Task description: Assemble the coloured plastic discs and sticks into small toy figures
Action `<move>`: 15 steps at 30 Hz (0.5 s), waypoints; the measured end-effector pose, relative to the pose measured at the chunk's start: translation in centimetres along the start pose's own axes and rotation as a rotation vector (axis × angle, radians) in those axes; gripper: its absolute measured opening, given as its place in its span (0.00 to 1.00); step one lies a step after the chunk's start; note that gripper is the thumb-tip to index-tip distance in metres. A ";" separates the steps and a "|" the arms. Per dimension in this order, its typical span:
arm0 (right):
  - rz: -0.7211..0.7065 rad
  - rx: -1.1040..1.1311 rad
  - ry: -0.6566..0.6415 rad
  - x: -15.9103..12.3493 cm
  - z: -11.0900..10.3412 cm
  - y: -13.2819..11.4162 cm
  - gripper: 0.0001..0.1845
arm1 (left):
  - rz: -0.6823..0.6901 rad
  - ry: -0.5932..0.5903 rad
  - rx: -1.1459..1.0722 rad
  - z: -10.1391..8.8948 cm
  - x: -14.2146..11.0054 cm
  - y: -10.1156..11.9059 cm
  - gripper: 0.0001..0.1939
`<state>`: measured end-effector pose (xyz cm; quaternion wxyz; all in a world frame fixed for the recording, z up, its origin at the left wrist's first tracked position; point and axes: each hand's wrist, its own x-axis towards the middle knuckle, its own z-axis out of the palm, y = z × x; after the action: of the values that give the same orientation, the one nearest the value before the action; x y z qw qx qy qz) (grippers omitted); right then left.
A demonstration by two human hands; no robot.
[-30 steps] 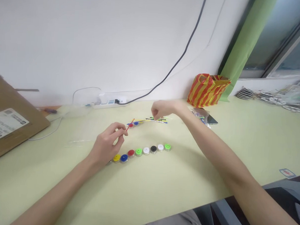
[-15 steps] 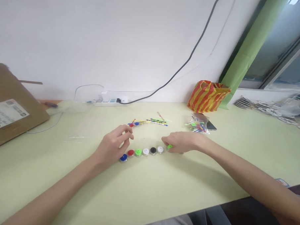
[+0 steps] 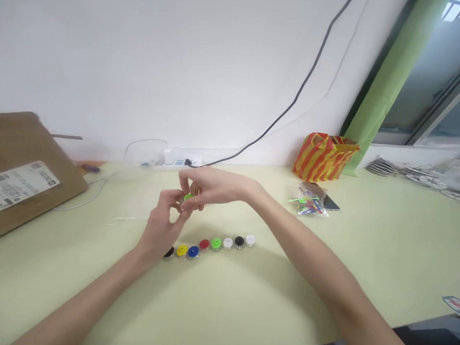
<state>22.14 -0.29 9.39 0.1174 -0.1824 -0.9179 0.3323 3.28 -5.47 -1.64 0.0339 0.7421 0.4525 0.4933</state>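
A small disc with a bright green top [image 3: 188,196] is raised above the table between my two hands, partly covered by fingers. My left hand [image 3: 161,223] pinches it from the left, thumb and fingertips curled in. From above and the right, my right hand [image 3: 216,186] reaches across with its fingers closed around the same disc. Below them, a row of similar discs with clear bases lies on the table: black [image 3: 169,253], yellow [image 3: 182,250], blue [image 3: 193,252], red [image 3: 204,244], green [image 3: 216,243], white [image 3: 228,242], black [image 3: 239,241] and white [image 3: 250,240]. My left wrist partly hides the leftmost one.
A clear bag of coloured plastic pieces [image 3: 308,201] lies on a dark flat device [image 3: 331,203] at right. Behind stands a red-and-yellow striped bag [image 3: 324,159]. A cardboard box [image 3: 32,169] is at left, a power strip [image 3: 173,165] by the wall.
My right hand has carried the green-topped disc from the row's right end up and left to my left hand. My left hand has closed on it. The view has shifted slightly.
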 end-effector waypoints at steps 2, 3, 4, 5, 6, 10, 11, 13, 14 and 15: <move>0.027 0.091 -0.004 0.3 -0.2 1.6 0.16 | 0.067 -0.004 0.090 -0.3 0.4 -0.7 0.08; 0.046 0.112 0.002 0.3 -0.5 2.5 0.16 | 0.128 -0.023 0.117 -0.4 0.6 -0.9 0.07; 0.070 0.110 0.024 0.1 -0.9 3.6 0.16 | 0.189 -0.042 0.133 -0.4 0.6 -0.9 0.07; 0.102 0.082 0.066 -0.1 -1.3 4.8 0.14 | 0.243 -0.060 0.137 -0.3 0.7 -0.9 0.06; 0.147 0.020 0.116 -0.5 -1.8 6.1 0.11 | 0.288 -0.073 0.135 -0.2 0.6 -0.8 0.05; 0.489 -0.447 0.259 -2.3 -3.6 11.9 0.06 | 0.361 -0.120 0.124 0.2 0.3 -0.4 0.04; 0.533 -0.475 0.257 -2.8 -3.9 13.3 0.07 | 0.370 -0.129 0.121 0.3 0.3 -0.3 0.05; 0.603 -0.504 0.218 -3.8 -4.1 15.6 0.09 | 0.371 -0.141 0.118 0.4 0.3 -0.4 0.07; 0.630 -0.508 0.192 -4.2 -4.1 16.5 0.10 | 0.366 -0.146 0.122 0.4 0.3 -0.4 0.08; 0.656 -0.511 0.168 -4.6 -4.1 17.2 0.10 | 0.357 -0.153 0.128 0.3 0.3 -0.4 0.08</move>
<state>32.12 12.41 0.76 0.0307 -0.5144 -0.8514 0.0979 3.32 -4.90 -1.79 -0.0672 0.8464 0.3402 0.4041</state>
